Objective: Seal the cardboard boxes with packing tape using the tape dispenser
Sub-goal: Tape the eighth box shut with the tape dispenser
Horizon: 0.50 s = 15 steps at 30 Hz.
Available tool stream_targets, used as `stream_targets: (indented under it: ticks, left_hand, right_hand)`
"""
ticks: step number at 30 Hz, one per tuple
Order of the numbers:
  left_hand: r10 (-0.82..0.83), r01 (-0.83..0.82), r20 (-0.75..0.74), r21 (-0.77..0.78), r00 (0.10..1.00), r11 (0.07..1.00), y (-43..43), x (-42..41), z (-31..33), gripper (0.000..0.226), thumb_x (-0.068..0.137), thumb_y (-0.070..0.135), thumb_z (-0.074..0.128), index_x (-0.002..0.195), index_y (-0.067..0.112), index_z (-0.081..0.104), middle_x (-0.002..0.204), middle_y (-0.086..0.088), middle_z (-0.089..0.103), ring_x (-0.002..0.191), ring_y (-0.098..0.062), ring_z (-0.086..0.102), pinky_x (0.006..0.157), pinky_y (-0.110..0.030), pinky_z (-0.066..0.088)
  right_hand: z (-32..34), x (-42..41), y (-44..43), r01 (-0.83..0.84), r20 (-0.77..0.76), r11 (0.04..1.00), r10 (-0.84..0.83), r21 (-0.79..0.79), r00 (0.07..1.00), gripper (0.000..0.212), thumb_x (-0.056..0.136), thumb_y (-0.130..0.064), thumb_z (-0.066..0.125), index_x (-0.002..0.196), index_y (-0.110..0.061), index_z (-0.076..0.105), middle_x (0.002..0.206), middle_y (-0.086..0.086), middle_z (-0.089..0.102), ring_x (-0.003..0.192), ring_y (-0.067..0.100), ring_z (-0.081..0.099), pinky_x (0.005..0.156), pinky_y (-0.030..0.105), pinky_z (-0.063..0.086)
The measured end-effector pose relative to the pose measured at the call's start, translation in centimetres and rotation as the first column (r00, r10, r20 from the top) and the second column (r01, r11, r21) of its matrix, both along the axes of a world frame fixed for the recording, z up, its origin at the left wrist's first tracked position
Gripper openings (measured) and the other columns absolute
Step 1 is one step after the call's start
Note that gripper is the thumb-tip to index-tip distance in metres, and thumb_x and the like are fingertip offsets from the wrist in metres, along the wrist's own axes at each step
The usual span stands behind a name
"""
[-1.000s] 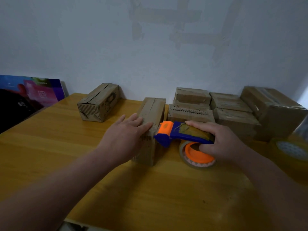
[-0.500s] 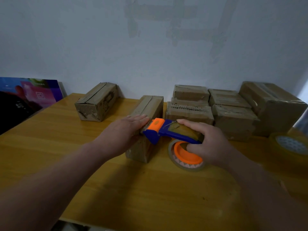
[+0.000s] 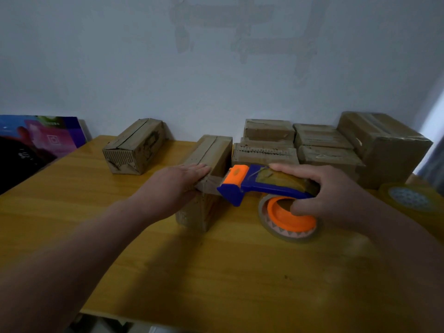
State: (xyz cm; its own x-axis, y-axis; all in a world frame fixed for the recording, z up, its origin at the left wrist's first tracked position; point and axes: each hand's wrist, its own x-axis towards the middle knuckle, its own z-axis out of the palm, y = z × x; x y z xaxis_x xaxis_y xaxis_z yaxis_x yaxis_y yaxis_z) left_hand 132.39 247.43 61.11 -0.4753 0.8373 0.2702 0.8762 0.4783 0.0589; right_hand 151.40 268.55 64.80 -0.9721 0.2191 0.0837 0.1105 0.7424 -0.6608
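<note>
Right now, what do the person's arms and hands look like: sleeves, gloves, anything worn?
Both are bare: the left hand and right hand wear no gloves, and no sleeve, watch or ring shows along either forearm. The picture is dim and blurred, so a thin ring could be missed.

Glossy wooden table (matt cardboard boxes), plastic dispenser

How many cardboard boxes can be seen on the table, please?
7. One box back left, the box under the left hand (left hand), four small boxes clustered at the back, one large box far right. More may be hidden behind them.
</note>
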Motion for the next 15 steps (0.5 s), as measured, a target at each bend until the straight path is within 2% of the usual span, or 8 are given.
stream_targets:
  ticks: [4, 8, 12, 15]
  left_hand:
    - [0.006, -0.007, 0.010, 0.028, 1.000, 1.000, 0.0, 0.0, 0.0, 0.065, 0.090, 0.019, 0.060, 0.146, 0.030, 0.029, 0.151, 0.011, 0.031, 0.138, -0.009, 0.030, 0.107, -0.022, 0.022]
    - [0.001, -0.001, 0.013, 0.022, 1.000, 1.000, -0.1, -0.1, 0.0, 0.063, 0.090, 0.020, 0.061, 0.145, 0.029, 0.031, 0.151, 0.009, 0.032, 0.138, -0.009, 0.031, 0.111, -0.027, 0.027]
    - [0.000, 0.000, 0.016, -0.006, 1.000, 1.000, -0.1, -0.6, -0.1, 0.065, 0.091, 0.018, 0.059, 0.147, 0.031, 0.028, 0.152, 0.011, 0.029, 0.139, -0.007, 0.028, 0.111, -0.023, 0.023]
    - [-0.012, 0.012, 0.024, -0.019, 1.000, 1.000, -0.2, -0.9, -0.1, 0.065, 0.092, 0.017, 0.058, 0.147, 0.032, 0.027, 0.152, 0.012, 0.028, 0.140, -0.007, 0.026, 0.111, -0.024, 0.022]
  right_hand:
    - [-0.3, -0.2, 0.0, -0.012, 0.048, 0.999, 0.011, 0.038, 0.999, 0.070, 0.075, -0.011, 0.070, 0.122, -0.059, 0.047, 0.087, -0.021, 0.058, 0.052, 0.013, 0.050, 0.048, 0.018, 0.042]
    - [-1.0, -1.8, -0.7, -0.036, 0.097, 0.995, 0.027, 0.092, 0.995, 0.066, 0.078, -0.013, 0.068, 0.128, -0.052, 0.048, 0.074, -0.025, 0.059, 0.052, 0.013, 0.050, 0.046, 0.017, 0.041]
    - [-1.7, -3.8, -1.5, -0.064, 0.136, 0.995, 0.053, 0.082, 0.989, 0.064, 0.081, -0.017, 0.066, 0.133, -0.047, 0.047, 0.085, -0.009, 0.062, 0.058, 0.016, 0.054, 0.051, 0.021, 0.045]
    - [-1.3, -4.5, -1.7, -0.068, 0.146, 0.996, 0.058, 0.062, 0.988, 0.062, 0.081, -0.016, 0.067, 0.132, -0.045, 0.048, 0.090, -0.003, 0.065, 0.061, 0.015, 0.057, 0.051, 0.018, 0.045]
